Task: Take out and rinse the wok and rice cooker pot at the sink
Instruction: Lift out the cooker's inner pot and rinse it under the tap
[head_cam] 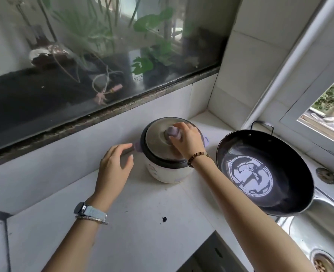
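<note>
Broadly, a white counter [142,222] fills the corner under a dirty pane [103,75] with plants [148,26] behind it. To the right lies a steel sink [319,218], its drain [322,264] at the lower right edge of the view. The wok [291,193], dark and round, rests tilted at the sink's near-left edge. Its lower rim hangs over the basin and its wire handle [260,124] points up toward the corner wall. A bright reflection sits in its bottom.

Just left of the wok stands the cooker [162,171], white-bodied with a dark rim, on the counter against the back wall. Its lid [154,140] is on, so the pot inside is hidden.

The right hand [187,140] reaches over the lid, its fingers curled round the purple knob [170,132] and gripping it. The left hand [113,167] hovers just beside the cooker's left side handle [137,147], with fingers loose, spread and holding nothing. Whether a fingertip touches that handle cannot be told.

A watch [87,212] is on the left wrist and beads [196,159] on the right. A dark speck [164,219] marks the counter between the forearms.
</note>
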`<state>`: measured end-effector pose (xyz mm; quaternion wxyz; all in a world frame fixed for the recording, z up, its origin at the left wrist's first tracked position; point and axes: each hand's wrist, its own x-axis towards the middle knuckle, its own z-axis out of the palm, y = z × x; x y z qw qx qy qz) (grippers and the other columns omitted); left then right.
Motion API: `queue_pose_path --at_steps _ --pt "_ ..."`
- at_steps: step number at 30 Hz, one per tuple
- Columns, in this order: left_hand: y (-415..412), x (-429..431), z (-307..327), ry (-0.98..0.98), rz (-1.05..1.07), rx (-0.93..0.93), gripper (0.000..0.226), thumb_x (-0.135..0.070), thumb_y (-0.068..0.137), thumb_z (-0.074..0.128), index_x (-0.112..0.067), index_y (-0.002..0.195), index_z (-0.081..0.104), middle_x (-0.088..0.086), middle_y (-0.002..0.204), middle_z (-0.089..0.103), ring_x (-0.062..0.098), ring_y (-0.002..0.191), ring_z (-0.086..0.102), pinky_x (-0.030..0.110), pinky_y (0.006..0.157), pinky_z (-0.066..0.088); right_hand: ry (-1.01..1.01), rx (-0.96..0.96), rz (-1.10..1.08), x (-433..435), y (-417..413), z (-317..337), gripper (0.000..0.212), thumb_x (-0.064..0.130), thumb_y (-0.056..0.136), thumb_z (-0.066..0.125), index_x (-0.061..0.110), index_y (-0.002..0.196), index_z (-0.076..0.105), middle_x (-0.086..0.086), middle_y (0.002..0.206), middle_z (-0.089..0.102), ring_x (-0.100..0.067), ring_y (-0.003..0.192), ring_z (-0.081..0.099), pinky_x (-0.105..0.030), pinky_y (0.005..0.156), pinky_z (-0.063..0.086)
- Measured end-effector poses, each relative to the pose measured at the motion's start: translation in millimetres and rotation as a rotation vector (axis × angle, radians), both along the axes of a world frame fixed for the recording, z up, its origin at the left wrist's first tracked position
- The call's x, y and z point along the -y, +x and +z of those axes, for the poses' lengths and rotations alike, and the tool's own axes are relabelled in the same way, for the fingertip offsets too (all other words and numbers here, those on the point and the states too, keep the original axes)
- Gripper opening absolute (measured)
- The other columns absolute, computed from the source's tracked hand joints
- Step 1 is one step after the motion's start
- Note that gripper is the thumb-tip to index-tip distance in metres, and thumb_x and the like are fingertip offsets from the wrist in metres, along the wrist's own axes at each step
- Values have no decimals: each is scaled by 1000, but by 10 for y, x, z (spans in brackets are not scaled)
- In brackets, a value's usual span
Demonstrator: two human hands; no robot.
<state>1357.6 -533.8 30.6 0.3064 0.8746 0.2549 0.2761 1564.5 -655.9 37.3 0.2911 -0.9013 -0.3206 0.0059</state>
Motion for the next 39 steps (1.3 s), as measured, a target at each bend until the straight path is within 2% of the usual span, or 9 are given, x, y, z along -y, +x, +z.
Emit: queue_pose_path --at_steps 4,10,14,20,25,30,33,39 --pt "-43 -59 -55 -3 8 -35 29 -14 92 60 -18 120 61 -6 119 61 12 113 55 27 95 41 -11 34 30 -97 13 -21 34 30 79 70 19 111 64 -12 103 62 -35 101 54 -41 92 42" --pt "-141 -102 -40 -14 33 -50 28 -14 92 59 -17 120 61 -4 119 61 16 114 56 36 98 45 12 3 41 -139 14 21 25 21 81 67 18 105 69 -14 100 62 -34 99 54 -40 90 42" --pt "-227 -96 18 2 56 -39 28 -14 92 59 -17 120 61 -1 120 62 18 114 57 31 95 44 23 22 45 -106 -18 95 23 19 83 64 19 105 69 -13 101 63 -33 100 53 -37 90 40" --pt "-419 0 191 4 99 -6 28 -12 93 58 -16 121 61 -1 120 61 17 114 57 27 95 43 125 64 85 -45 -248 401 33 25 85 66 21 117 64 -13 109 62 -31 105 50 -32 91 35" --pt "-671 86 271 57 208 23 26 -8 92 58 -11 118 62 4 117 64 22 110 58 32 94 44 181 65 200 35 -686 529 36 26 83 68 22 119 63 -9 108 62 -27 103 51 -27 89 34" --pt "-1007 142 250 45 297 28 27 -7 92 58 -10 118 61 7 117 63 25 111 58 41 95 48 167 43 341 58 -1197 354 34 23 80 70 22 114 65 -9 104 63 -29 98 53 -39 89 44" --pt "-1257 140 166 6 360 16 27 -9 93 56 -12 120 60 6 119 61 23 114 56 39 97 47 165 52 406 51 -1455 200 33 21 79 71 21 112 67 -9 102 63 -29 96 52 -35 88 41" --pt "-1653 122 -6 -21 454 -14 28 -4 91 57 -8 118 61 9 119 62 26 114 56 35 98 43 129 86 511 -3 -1905 -211 28 16 77 69 20 105 68 -5 93 65 -27 84 54 -30 72 44"
